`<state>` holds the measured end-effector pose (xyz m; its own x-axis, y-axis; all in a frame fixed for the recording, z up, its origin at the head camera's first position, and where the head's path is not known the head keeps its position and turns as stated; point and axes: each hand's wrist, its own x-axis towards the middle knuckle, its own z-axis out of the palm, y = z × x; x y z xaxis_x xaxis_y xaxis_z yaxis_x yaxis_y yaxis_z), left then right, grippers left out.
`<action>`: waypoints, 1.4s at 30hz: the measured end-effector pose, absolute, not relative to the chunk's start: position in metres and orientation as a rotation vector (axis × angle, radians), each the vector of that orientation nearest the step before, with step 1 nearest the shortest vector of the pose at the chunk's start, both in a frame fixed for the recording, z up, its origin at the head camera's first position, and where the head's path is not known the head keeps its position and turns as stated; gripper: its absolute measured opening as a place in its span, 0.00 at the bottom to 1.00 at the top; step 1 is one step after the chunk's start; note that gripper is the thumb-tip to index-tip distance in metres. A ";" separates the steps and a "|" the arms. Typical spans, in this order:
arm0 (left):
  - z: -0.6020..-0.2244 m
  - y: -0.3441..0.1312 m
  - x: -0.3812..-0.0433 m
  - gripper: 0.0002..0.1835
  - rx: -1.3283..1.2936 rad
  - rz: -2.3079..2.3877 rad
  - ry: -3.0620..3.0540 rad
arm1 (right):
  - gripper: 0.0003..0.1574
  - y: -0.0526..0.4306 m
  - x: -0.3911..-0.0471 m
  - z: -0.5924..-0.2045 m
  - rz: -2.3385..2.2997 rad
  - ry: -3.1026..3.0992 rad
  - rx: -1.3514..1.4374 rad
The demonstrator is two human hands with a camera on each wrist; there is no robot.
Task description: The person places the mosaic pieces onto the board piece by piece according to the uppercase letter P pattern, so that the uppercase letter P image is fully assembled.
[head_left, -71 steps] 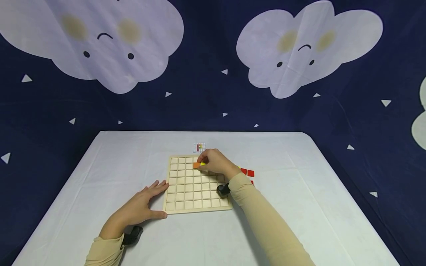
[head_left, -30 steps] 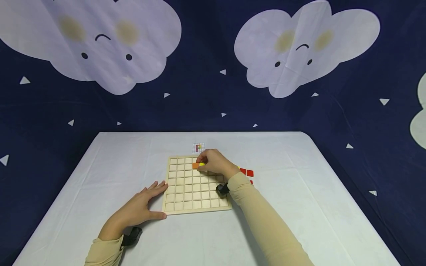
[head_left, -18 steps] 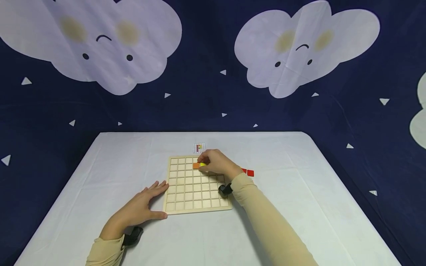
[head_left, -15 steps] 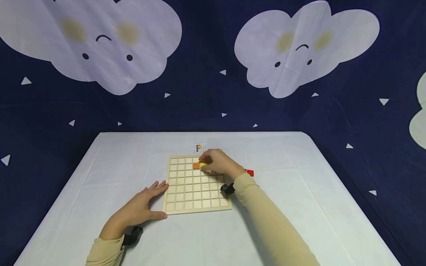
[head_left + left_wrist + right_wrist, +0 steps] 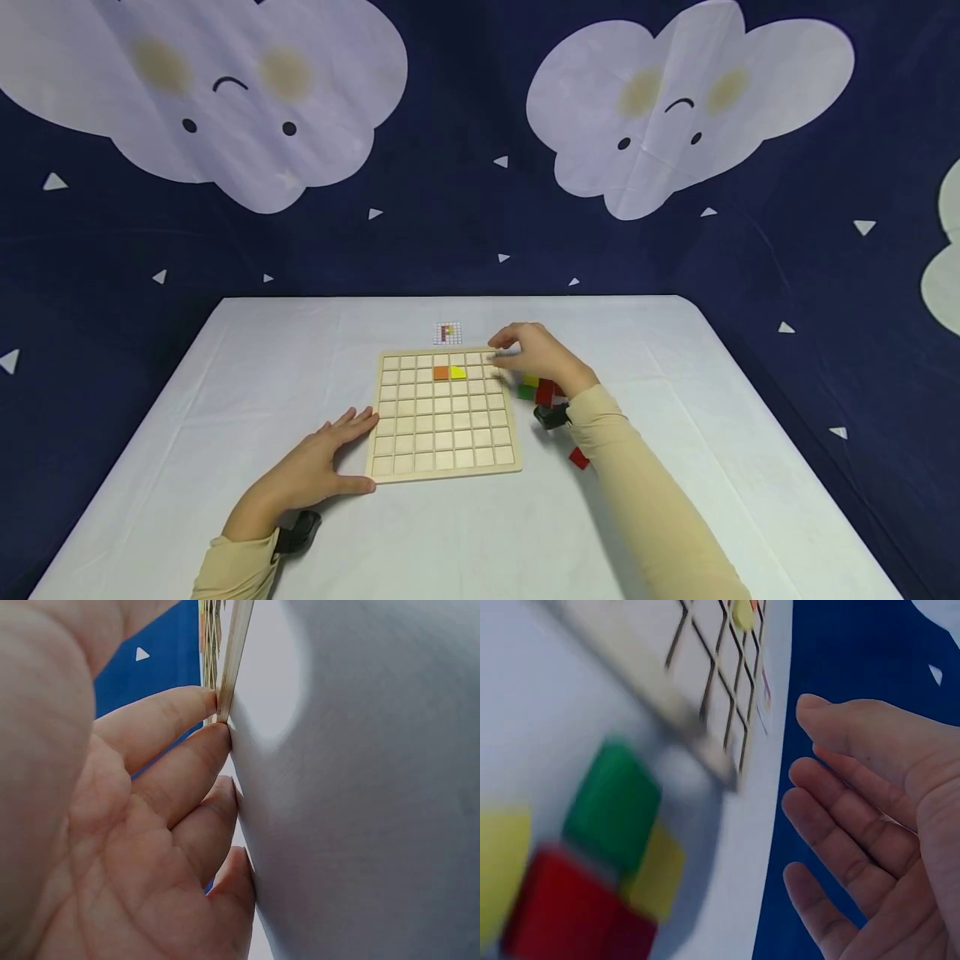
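Note:
A wooden grid board lies on the white table. In its second row from the back sit an orange tile and, just right of it, a yellow tile. My left hand touches the board's left edge with fingertips and thumb, fingers spread; the left wrist view shows fingertips against the rim. My right hand hovers over the board's back right corner, fingers apart and holding nothing. Below it, in the right wrist view, are a green tile, a red tile and yellow ones, blurred.
A small pattern card with a coloured grid lies behind the board. The loose tiles lie right of the board, partly hidden by my right wrist. One red tile lies nearer, beside the right sleeve. A dark blue cloth with clouds hangs behind.
My right hand has let go of the yellow tile, which stays in the board beside the orange one, and has moved right. Loose tiles have come into sight. The left hand stays put.

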<state>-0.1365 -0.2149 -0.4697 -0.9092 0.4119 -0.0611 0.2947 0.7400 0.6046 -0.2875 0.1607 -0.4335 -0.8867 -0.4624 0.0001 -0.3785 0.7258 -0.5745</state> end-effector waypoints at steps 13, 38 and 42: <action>-0.470 -0.214 -0.135 0.55 0.565 0.903 2.759 | 0.20 0.221 -0.273 -0.433 -0.803 2.752 -0.531; -0.468 -0.215 -0.135 0.54 0.553 0.923 2.744 | 0.22 0.268 -0.258 -0.458 -0.861 2.696 -0.429; -0.468 -0.215 -0.135 0.54 0.550 0.940 2.738 | 0.22 0.270 -0.259 -0.463 -0.890 2.704 -0.453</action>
